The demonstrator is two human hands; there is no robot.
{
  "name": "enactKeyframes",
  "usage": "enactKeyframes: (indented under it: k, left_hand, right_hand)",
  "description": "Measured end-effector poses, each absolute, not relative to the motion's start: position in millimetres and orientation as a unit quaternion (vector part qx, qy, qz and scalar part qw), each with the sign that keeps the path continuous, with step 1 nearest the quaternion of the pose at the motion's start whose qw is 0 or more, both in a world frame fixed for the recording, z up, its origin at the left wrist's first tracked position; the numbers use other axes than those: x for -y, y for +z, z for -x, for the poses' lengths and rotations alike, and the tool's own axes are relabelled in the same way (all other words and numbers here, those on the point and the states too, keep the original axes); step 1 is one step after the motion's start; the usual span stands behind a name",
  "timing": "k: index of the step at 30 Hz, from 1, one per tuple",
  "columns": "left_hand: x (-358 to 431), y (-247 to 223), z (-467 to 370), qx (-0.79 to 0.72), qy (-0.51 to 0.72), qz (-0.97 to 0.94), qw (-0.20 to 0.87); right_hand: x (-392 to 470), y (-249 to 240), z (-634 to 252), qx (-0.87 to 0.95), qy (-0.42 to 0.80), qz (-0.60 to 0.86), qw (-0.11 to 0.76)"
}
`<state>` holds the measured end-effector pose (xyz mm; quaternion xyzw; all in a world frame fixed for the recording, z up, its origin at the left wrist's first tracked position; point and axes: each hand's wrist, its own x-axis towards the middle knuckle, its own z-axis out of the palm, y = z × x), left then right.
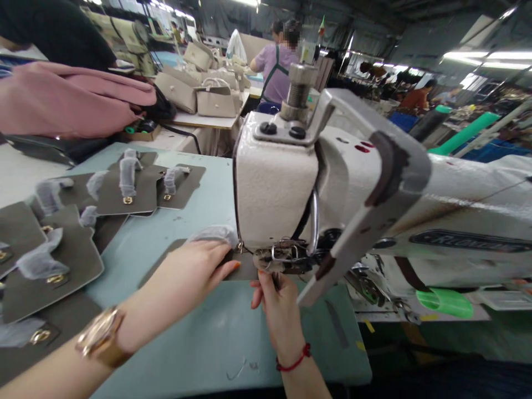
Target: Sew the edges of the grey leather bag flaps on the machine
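Note:
A grey bag panel (246, 267) lies on the pale green bed of a white sewing machine (276, 188), its right end under the presser foot area (266, 259). My left hand (199, 266) lies over the panel, fingers bent across it beside a plastic-wrapped handle (214, 234), thumb stretched toward the needle area. A small gold clasp (240, 246) shows just past those fingers. Close below the presser foot, my right hand (276, 293) has its fingers pinched at the panel's near edge. Exactly what its fingertips grip is partly hidden by the machine.
Several grey panels (124, 191) with wrapped handles lie on the left. A bent metal guard (374, 205) crosses in front of the machine's right side. Pink material (78, 100), beige bags (216, 101) and a person in purple (274, 72) are behind.

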<state>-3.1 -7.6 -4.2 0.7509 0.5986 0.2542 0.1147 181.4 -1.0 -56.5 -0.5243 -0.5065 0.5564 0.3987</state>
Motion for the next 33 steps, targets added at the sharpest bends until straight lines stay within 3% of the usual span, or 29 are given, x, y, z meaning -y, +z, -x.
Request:
enactKeyframes:
  k: [3, 6, 9, 12, 21, 27, 33]
  left_hand:
    - [48, -32, -11, -0.622, 0.332, -0.674, 0.220]
    - [69, -64, -40, -0.584, 0.427, -0.470, 0.505]
    - [60, -86, -64, -0.489, 0.525, -0.276, 0.640]
    - [38, -90, -71, -0.478, 0.554, -0.258, 0.631]
    - [21, -75, -57, -0.643, 0.472, -0.330, 0.504]
    - [20, -65, -61, -0.651, 0.454, -0.358, 0.492]
    - [22, -78, -67, -0.652, 0.472, -0.311, 0.505]
  right_hand:
    - [1, -50, -181, 0.519, 0.545, 0.531, 0.389]
    - [2, -46, -180, 0.539, 0.519, 0.534, 0.394]
    - [3, -45, -181, 0.572, 0.478, 0.538, 0.393]
    - [2, -43, -182, 0.596, 0.450, 0.545, 0.382]
    - [2, -47, -182, 0.611, 0.434, 0.552, 0.365]
    - [10, -53, -193, 0.594, 0.488, 0.525, 0.365]
    - [44, -83, -206, 0.603, 0.542, 0.507, 0.293]
